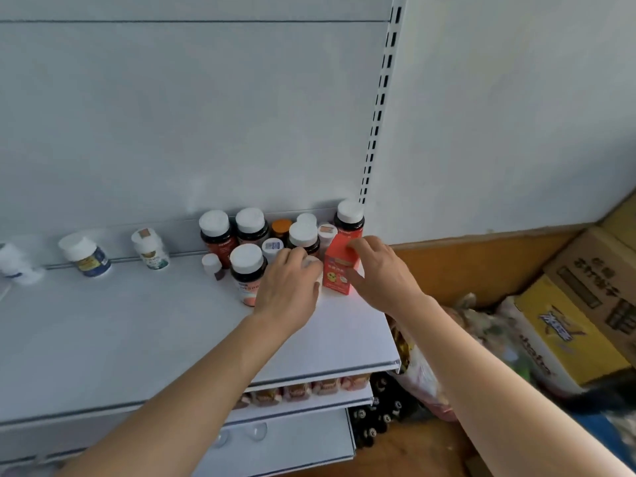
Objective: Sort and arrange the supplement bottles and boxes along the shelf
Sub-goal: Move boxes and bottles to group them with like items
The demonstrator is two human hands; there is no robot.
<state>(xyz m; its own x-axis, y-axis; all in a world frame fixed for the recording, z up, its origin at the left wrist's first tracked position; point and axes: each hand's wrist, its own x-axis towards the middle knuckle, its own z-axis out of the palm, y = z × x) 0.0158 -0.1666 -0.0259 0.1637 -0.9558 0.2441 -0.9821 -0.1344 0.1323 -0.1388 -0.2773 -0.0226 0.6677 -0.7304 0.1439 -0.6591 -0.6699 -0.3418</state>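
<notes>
A white shelf (144, 325) carries a cluster of dark supplement bottles with white caps (246, 258) at its back right. A red box (339, 270) stands upright at the cluster's right side. My right hand (378, 270) grips the red box by its top right edge. My left hand (290, 284) is closed over a white-capped bottle (311, 261) just left of the box; most of that bottle is hidden. Two white bottles (86, 254) (151, 247) stand apart along the back rail to the left.
A slotted upright (378, 108) bounds the shelf on the right. Lower shelves hold packets (309, 390). On the floor to the right are dark bottles (375, 418), a plastic bag (423, 376) and cardboard boxes (564, 325). The shelf's front and left are bare.
</notes>
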